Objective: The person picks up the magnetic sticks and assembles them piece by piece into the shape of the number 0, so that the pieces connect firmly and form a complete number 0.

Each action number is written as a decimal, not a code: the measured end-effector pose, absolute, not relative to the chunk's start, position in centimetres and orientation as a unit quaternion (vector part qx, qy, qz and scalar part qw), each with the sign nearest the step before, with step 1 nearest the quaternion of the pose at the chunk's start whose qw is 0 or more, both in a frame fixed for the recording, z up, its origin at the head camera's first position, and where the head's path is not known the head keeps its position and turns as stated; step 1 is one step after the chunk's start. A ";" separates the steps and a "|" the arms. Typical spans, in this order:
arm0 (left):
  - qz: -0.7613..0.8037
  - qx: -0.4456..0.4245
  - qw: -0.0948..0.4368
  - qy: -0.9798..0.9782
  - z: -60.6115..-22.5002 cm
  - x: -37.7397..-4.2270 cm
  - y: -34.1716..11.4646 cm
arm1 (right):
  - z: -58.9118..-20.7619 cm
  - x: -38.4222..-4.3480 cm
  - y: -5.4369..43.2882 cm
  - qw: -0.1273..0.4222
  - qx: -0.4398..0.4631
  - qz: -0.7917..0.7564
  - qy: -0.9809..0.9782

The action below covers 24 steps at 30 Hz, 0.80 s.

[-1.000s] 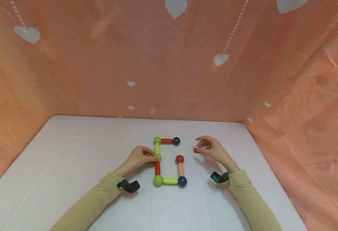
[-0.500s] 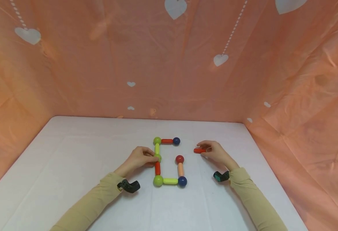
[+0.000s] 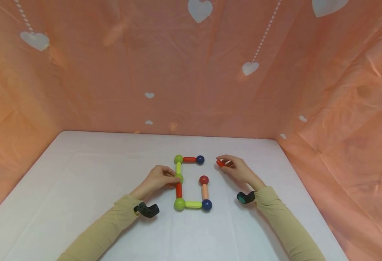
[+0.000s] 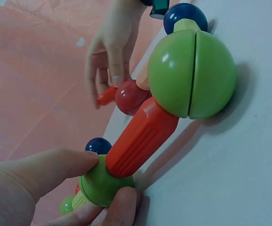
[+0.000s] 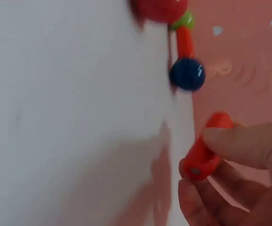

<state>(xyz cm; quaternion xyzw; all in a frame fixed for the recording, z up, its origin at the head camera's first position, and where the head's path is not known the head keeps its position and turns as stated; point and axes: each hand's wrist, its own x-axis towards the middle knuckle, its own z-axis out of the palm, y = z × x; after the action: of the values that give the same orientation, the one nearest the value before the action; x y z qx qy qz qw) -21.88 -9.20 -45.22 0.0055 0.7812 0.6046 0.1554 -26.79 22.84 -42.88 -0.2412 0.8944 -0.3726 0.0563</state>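
My left hand (image 3: 158, 178) pinches the middle green ball (image 4: 103, 181) of a chain of balls and rods lying on the table. From that ball a yellow-green rod (image 3: 178, 168) runs up to another green ball (image 3: 178, 159), then a red rod (image 3: 189, 159) and a blue ball (image 3: 200, 159). Below it, a red rod (image 4: 143, 136) leads to a larger green ball (image 3: 179, 204), a yellow-green rod (image 3: 193, 204), a blue ball (image 3: 206, 205), a peach rod (image 3: 205, 192) and a red ball (image 3: 204, 180). To the right, my right hand (image 3: 238, 169) holds a loose red rod (image 5: 209, 146) between thumb and fingers.
The white-covered table (image 3: 112, 152) ends at an orange curtain (image 3: 165, 72) with white hearts, which stands behind it and at both sides. Dark cameras are strapped to both wrists.
My right hand has turned the red rod in its fingers, first to lie sideways, then at a slant, and has shifted slightly up and left. The left hand keeps its place.
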 end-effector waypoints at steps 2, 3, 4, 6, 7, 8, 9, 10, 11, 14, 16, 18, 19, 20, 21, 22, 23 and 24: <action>0.604 0.006 0.154 0.782 -45.2 -21.9 -9.2 | -42.8 -26.7 22.1 0.075 -0.208 -0.419 0.881; 0.604 0.005 0.155 0.782 -45.2 -21.9 -9.2 | -42.7 -26.7 21.7 0.087 -0.188 -0.444 0.872; 0.602 0.006 0.154 0.783 -45.2 -21.9 -9.2 | -42.7 -26.7 21.3 0.099 -0.171 -0.471 0.860; 0.602 0.005 0.153 0.784 -45.2 -21.9 -9.1 | -42.9 -26.7 20.6 0.120 -0.136 -0.524 0.832; 0.603 0.004 0.154 0.783 -45.2 -21.9 -9.1 | -43.1 -26.7 20.2 0.130 -0.120 -0.545 0.819; 0.602 0.005 0.154 0.784 -45.2 -21.9 -9.2 | -43.2 -26.6 19.9 0.139 -0.110 -0.563 0.807; 0.604 0.002 0.155 0.782 -45.2 -21.9 -9.2 | -43.4 -26.6 19.6 0.148 -0.099 -0.578 0.797; 0.605 0.001 0.156 0.781 -45.2 -21.9 -9.2 | -43.6 -26.6 19.3 0.155 -0.091 -0.589 0.788; 0.605 0.000 0.155 0.781 -45.2 -21.9 -9.2 | -43.7 -26.6 19.0 0.160 -0.085 -0.601 0.779; 0.604 -0.002 0.154 0.782 -45.2 -21.9 -9.2 | -44.3 -26.6 18.4 0.170 -0.084 -0.627 0.755; 0.604 -0.004 0.154 0.782 -45.2 -21.9 -9.1 | -44.5 -26.6 18.1 0.173 -0.087 -0.633 0.750; 0.603 -0.007 0.154 0.783 -45.2 -21.9 -9.1 | -44.6 -26.6 17.8 0.179 -0.090 -0.632 0.749; 0.603 -0.008 0.154 0.783 -45.2 -21.9 -9.1 | -44.6 -26.5 17.6 0.182 -0.092 -0.627 0.752; 0.602 -0.009 0.154 0.784 -45.2 -21.9 -9.1 | -44.6 -26.4 17.5 0.186 -0.087 -0.620 0.757; 0.601 -0.009 0.153 0.784 -45.2 -21.9 -9.1 | -44.5 -26.4 17.4 0.190 -0.082 -0.615 0.761; 0.600 -0.010 0.153 0.785 -45.2 -21.9 -9.1 | -44.5 -26.3 17.3 0.194 -0.078 -0.610 0.764; 0.600 -0.010 0.152 0.785 -45.2 -21.9 -9.1 | -44.4 -26.3 17.2 0.197 -0.073 -0.605 0.768; 0.599 -0.010 0.152 0.786 -45.2 -21.9 -9.1 | -44.4 -26.2 17.0 0.197 -0.069 -0.600 0.772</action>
<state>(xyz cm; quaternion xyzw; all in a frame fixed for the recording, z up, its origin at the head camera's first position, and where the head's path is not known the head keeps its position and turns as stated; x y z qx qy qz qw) -21.94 -9.08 -45.20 -0.0101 0.7857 0.5995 0.1522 -26.20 17.04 -44.38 -0.0693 0.7722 -0.6000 0.1972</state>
